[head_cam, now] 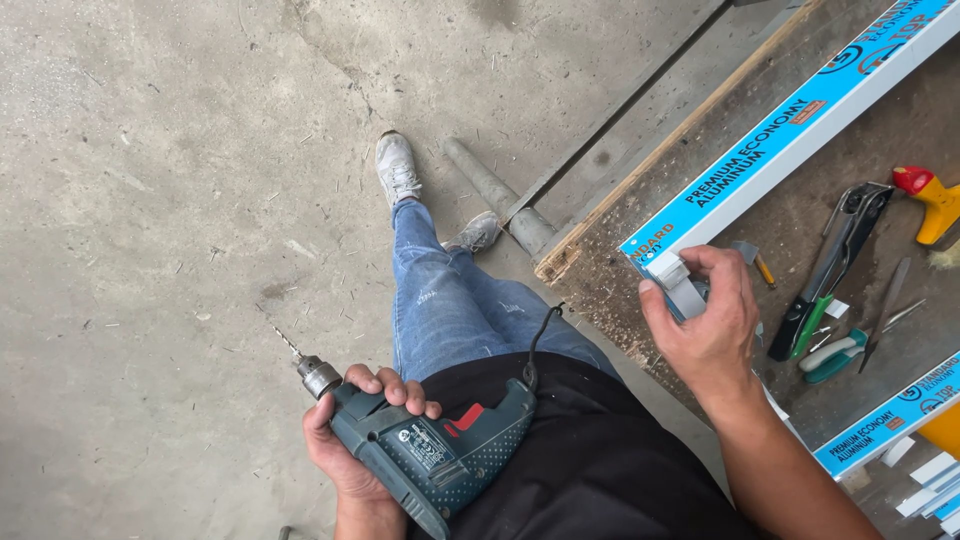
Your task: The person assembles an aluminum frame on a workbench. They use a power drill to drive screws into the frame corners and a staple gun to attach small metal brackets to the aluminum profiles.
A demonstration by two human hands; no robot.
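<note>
Long blue protective label strip (pixel 790 130) on the white aluminium profile, running diagonally from the worktop's near-left edge up to the top right corner; cyan-blue ground with white, dark and orange print, a round logo near the far end. Its near end sits just beside the right hand (pixel 710 320). Second blue label strip (pixel 885 420) of the same kind on another white profile at the lower right, partly cut off by the frame edge. Small label plate (pixel 425 447) on the side of the green drill body, pale with dark print, held against the left hand (pixel 350 440). No packages, signs or screens.
</note>
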